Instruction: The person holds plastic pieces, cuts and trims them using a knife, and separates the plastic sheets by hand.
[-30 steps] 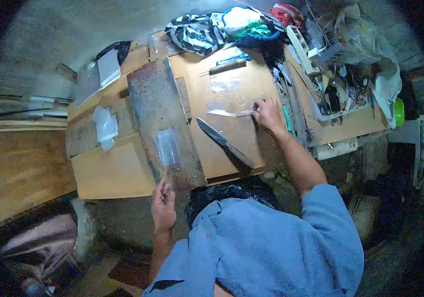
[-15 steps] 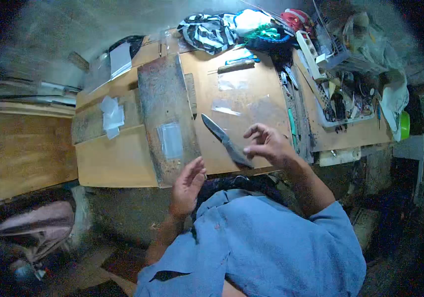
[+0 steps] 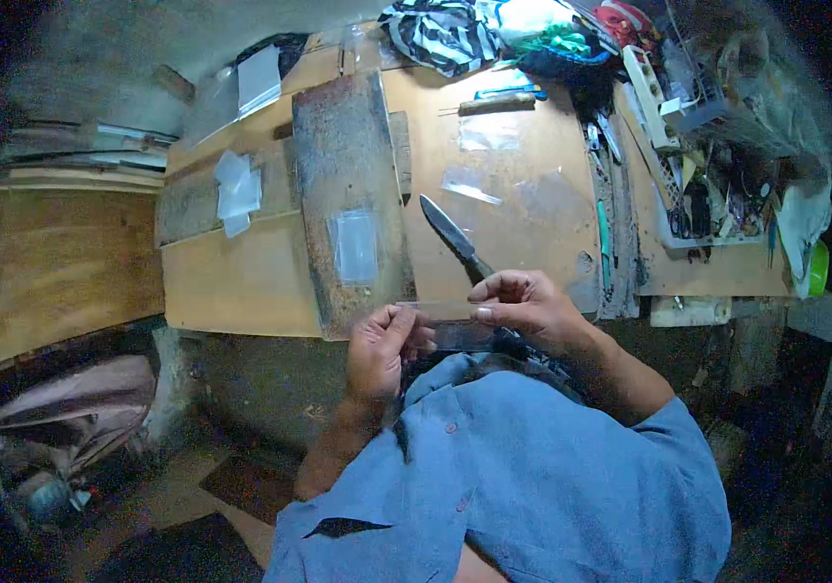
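Between my two hands a clear plastic sheet point(image 3: 455, 311) is stretched, just past the table's front edge. My left hand point(image 3: 384, 348) pinches its left end, thumb on top. My right hand point(image 3: 525, 307) grips the other end between thumb and fingers. Partly behind my right hand lies a knife point(image 3: 451, 231), its blade pointing away to the upper left. A stack of clear sheets point(image 3: 355, 247) rests on the worn dark board point(image 3: 343, 136). More clear pieces point(image 3: 472, 184) lie beyond the knife on the table point(image 3: 435, 175).
Crumpled clear pieces point(image 3: 237, 192) sit on the left board. At the back are a wooden-handled tool point(image 3: 499, 104), a blue cutter point(image 3: 510, 91) and a striped bag point(image 3: 440, 37). A tray of tools point(image 3: 717, 238) and a power strip point(image 3: 651, 97) are on the right.
My right hand has come back from the clear pieces toward my body. My left hand has moved right to meet it, and both now hold a clear sheet. The view has shifted.
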### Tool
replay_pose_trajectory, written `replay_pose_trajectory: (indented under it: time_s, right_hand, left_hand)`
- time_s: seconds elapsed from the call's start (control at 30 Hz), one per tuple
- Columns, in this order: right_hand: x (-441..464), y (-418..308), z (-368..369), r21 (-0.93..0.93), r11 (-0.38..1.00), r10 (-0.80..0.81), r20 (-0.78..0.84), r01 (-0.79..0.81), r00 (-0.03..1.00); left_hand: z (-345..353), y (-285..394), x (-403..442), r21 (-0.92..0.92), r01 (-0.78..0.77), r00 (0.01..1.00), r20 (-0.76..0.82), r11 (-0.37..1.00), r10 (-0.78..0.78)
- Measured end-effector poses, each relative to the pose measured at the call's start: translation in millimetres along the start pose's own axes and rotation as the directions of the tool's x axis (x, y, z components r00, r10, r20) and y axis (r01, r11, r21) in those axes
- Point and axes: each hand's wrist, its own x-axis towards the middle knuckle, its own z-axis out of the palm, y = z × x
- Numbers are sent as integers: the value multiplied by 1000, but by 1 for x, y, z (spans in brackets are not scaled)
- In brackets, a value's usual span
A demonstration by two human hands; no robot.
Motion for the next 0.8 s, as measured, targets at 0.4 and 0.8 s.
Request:
replay_pose_trajectory:
  time_s: [0.4, 0.8]
  right_hand:
    - [-1, -1, 5, -29, 999, 32, -59, -34, 998]
    - [-6, 13, 4, -106, 932, -350, -26, 345, 936]
  left_hand:
    - [1, -10, -6, 29, -112, 992, -52, 993, 113]
    - [1, 4, -9, 129, -379, 924, 98, 916, 369]
